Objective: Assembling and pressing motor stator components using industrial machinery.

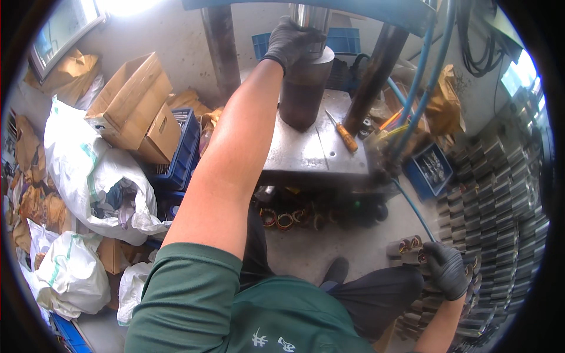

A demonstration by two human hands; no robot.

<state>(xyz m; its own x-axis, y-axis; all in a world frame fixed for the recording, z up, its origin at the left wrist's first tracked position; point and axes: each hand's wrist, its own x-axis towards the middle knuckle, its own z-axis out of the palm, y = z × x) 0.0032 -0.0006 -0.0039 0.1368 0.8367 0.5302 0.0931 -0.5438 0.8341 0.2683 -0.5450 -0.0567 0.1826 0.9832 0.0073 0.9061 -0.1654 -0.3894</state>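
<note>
- Green-sleeved shoulders and dark trousers fill the lower edge; the person sits or crouches before a press, with one dark shoe point(336, 272) planted on the concrete floor point(306, 250) for balance.
- Down at the lower right, the gloved right hand point(445, 269) is closed around a small grey metal stator with copper windings point(407, 247), lifted just clear of the stacked rows of similar grey stators point(500, 200) banked along the right side, which sit within arm's reach so a piece can be picked without turning.
- White woven sacks point(88, 170) and brown cardboard boxes point(132, 106) crowd the floor on the left, with a blue plastic crate point(185, 147) wedged against them, out of the way of the arms.
- Under the press, a few coils with orange and red windings point(282, 220) lie on the floor in shadow.
- Further out, the grey steel bench point(312, 153) of the press carries an orange-handled screwdriver point(344, 135), laid flat beside the work where it can be grabbed.
- Farthest off, the gloved left hand point(292, 40) is curled over the top rim of a tall dark brown steel cylinder point(303, 88) standing upright on the bench under the shiny ram point(309, 15), apparently steadying it in line; how firmly it grips I cannot tell.
- Blue hoses point(432, 70) hang down at the right of the press columns.
</note>
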